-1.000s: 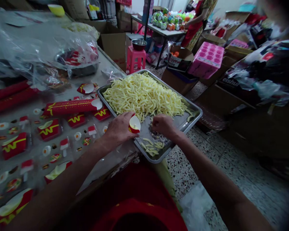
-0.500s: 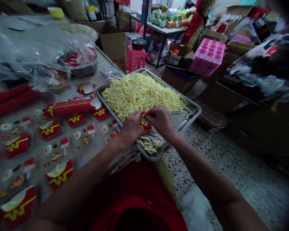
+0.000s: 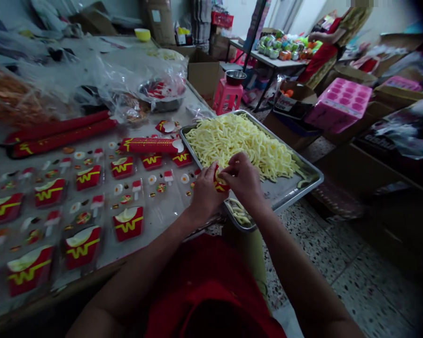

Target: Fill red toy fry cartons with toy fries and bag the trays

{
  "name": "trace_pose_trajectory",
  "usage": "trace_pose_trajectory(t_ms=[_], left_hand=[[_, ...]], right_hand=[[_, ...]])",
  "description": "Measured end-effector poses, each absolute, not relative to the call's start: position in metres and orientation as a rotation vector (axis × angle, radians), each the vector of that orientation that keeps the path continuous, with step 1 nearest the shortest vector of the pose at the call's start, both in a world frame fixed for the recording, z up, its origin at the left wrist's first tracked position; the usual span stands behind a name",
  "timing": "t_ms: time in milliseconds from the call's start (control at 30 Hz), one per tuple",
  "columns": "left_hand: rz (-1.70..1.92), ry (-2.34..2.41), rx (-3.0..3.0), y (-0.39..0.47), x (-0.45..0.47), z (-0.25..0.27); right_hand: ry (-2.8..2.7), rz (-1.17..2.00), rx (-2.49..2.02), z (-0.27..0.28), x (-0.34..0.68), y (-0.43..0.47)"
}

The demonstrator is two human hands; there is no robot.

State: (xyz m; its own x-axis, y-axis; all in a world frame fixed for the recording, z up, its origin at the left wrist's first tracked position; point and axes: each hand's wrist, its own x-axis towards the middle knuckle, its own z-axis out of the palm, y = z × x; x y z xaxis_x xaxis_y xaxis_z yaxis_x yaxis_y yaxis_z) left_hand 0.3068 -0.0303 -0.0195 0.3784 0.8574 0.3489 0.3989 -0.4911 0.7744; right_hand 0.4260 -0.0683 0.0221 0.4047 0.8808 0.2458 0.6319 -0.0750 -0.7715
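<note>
My left hand (image 3: 207,193) is wrapped round a small red french fry box (image 3: 221,186) with a yellow mark, above the near part of a metal tray (image 3: 285,204). My right hand (image 3: 246,180) is closed, its fingertips pinched at the box's mouth, where something pale yellow shows; what they pinch is hidden. Behind both hands, a large heap of pale yellow imitation fries (image 3: 239,141) fills the tray's far part. A few loose fries (image 3: 238,213) lie in the near corner, under my right wrist.
Left on the table are rows of clear packs with red fry boxes (image 3: 129,224) and tiny food pieces. Long red stacks of nested boxes (image 3: 151,145) lie beyond, near a plastic-covered bowl (image 3: 165,104). A pink stool (image 3: 227,96) and cartons stand behind; another person (image 3: 333,42) stands far right.
The view has swung left, so everything sits further right and more of the table shows. My hands stay together at the fry box, with the right fingers still at its mouth.
</note>
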Motion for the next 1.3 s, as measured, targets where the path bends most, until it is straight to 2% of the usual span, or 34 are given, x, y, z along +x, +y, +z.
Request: trace_pose_trajectory(t_ms=[200, 333, 500, 633, 800, 1033, 1167, 1233, 1300], left_hand=[[1.066, 1.118, 2.005, -0.041, 0.255, -0.02], [1.136, 1.241, 1.896, -0.047, 0.214, -0.024], [0.966, 1.32, 1.909, -0.054, 0.172, -0.022], [0.677, 1.424, 2.13, -0.05, 0.121, -0.009], [0.213, 1.407, 2.346, -0.04, 0.087, -0.012], [0.065, 1.417, 2.529, -0.037, 0.097, -0.026], [0.074, 1.381, 2.57, -0.036, 0.091, -0.021], [0.149, 1.315, 2.606, -0.028, 0.087, -0.012], [0.291, 1.227, 2.665, -0.007, 0.091, 0.0]], right_hand=[[-1.602, 0.451, -1.601, 0.031, 0.383, -0.077], [-1.782, 0.296, -1.488, 0.032, 0.365, -0.089], [-1.646, 0.835, -1.398, 0.005, 0.346, -0.077], [-1.728, 1.006, -1.49, -0.006, 0.345, -0.044], [-2.297, 0.93, -1.41, 0.002, 0.333, -0.01], [-2.803, 0.295, -1.407, -0.001, 0.312, -0.023], [-2.659, 0.443, -1.383, -0.001, 0.321, -0.023], [-2.398, 0.522, -1.457, 0.004, 0.333, -0.006], [-2.124, 0.45, -1.647, 0.01, 0.346, 0.023]])
